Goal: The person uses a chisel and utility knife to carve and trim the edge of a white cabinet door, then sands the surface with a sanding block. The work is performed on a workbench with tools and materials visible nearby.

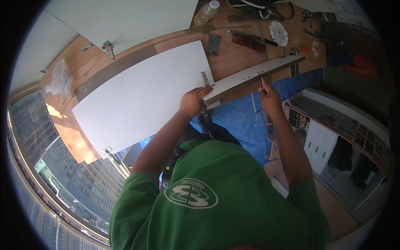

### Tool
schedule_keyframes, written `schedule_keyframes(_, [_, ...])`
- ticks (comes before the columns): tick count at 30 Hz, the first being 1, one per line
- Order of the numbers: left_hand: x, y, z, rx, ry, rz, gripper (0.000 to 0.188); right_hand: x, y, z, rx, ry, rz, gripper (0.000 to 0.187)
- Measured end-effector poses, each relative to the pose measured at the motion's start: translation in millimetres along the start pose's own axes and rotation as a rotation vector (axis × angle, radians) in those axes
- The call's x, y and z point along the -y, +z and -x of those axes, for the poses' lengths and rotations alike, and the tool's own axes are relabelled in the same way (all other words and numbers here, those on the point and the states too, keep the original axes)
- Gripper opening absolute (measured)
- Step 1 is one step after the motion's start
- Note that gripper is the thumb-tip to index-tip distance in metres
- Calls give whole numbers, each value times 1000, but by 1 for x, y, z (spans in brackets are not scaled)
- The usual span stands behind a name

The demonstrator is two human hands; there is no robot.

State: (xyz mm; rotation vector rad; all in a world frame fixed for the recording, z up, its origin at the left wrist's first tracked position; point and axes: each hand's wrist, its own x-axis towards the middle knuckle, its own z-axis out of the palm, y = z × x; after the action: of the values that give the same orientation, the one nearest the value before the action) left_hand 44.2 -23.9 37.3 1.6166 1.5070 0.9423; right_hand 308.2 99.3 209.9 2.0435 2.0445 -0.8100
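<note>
Resting the left hand [193, 102] on the near left end of a narrow white board [239, 78], with the right hand [271, 100] up at the long edge facing the body, somewhere past mid-length. Right fingers closed around a thin dark tool [261, 83], kinda pen-like but too small to call, tip right at that edge. Left fingers laid over the corner, not spread wide; can't tell about any grip underneath. Big thing here, spatially: long axis running on a slant, from the left hand's corner away to the right and farther from the body, so crossing just beyond the right hand. Basically equal reach for both hands, both touching or right at the board, left at the end, right along the side. Dark handwritten marks [254, 77] on the top face, close to the right hand. Left of all that, a large white panel [141, 96] flat on the wooden desk [233, 54], with a metal hinge [204, 78] near its right edge, just past the left fingertips. Blue sheet [237, 125] down below, on the body side.
</note>
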Motion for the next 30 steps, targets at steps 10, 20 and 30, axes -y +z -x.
schedule_keyframes(10, [2,1,1,-24,14,25,52,101,53,93,304,-405,-136,53])
schedule_keyframes(20, [1,-1,1,4,-17,12,52,59,15,47,109,-218,-27,52])
schedule_keyframes(30, [-1,-1,1,-6,-4,25,54,92,51,84,230,-399,-59,51])
